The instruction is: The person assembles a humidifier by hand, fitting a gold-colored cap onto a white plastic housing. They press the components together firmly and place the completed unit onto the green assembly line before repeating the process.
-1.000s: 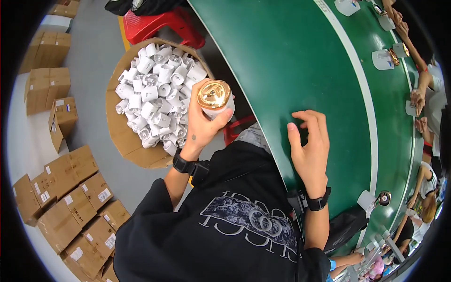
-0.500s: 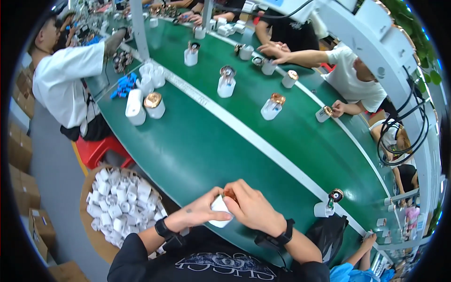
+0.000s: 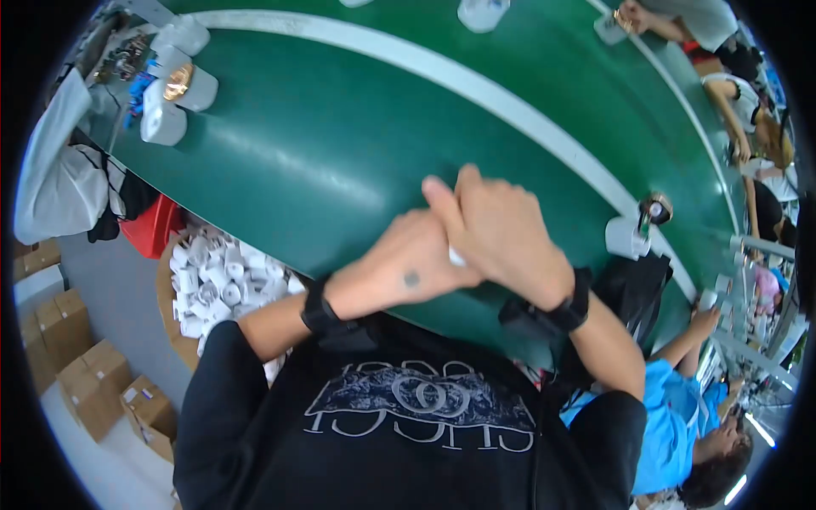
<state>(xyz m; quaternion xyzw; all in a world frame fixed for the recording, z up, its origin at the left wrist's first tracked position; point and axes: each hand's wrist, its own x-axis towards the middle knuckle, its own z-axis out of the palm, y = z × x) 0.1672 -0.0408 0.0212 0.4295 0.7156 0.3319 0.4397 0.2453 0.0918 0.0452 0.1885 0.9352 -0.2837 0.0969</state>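
Observation:
Over the near edge of the green table, my left hand and my right hand are closed together around a white plastic housing. Only a small white patch of it shows between them; the rest is hidden by my fingers. The right hand lies over the top, with its thumb up beside the left hand. To the right, a white housing with a round copper-and-black part and wires sticking out stands on the table, apart from my hands.
Below the table's left edge is a round bin heaped with white housings. Several white housings stand far left, near blue parts. A black bag hangs at the right edge. A person in blue sits at right.
The view has tilted down and shifted. My right hand has moved over the top of the housing, covering most of it and the coppery part that showed before.

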